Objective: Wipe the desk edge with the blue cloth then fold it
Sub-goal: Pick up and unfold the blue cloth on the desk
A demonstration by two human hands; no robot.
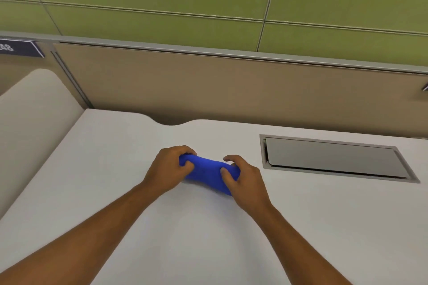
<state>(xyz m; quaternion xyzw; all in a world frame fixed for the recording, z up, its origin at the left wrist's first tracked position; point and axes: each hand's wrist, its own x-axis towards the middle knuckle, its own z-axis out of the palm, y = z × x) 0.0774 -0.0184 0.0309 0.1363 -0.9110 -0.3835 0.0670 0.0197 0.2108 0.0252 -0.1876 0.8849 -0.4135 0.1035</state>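
A bright blue cloth [205, 170] lies bunched into a short roll on the white desk [115, 150], near its middle. My left hand [168, 169] grips the cloth's left end, fingers curled around it. My right hand [240, 178] holds the right end, thumb and fingers pressed into the fabric. The cloth's lower edge touches the desk surface. Both forearms reach in from the bottom of the view. The desk's far edge [171, 122] has a curved notch behind the cloth.
A grey cable hatch [333, 157] is set flush in the desk to the right of my hands. A tan partition panel [231, 85] rises behind the desk, with green wall panels above. A cream rounded surface [34, 109] adjoins the desk's left side.
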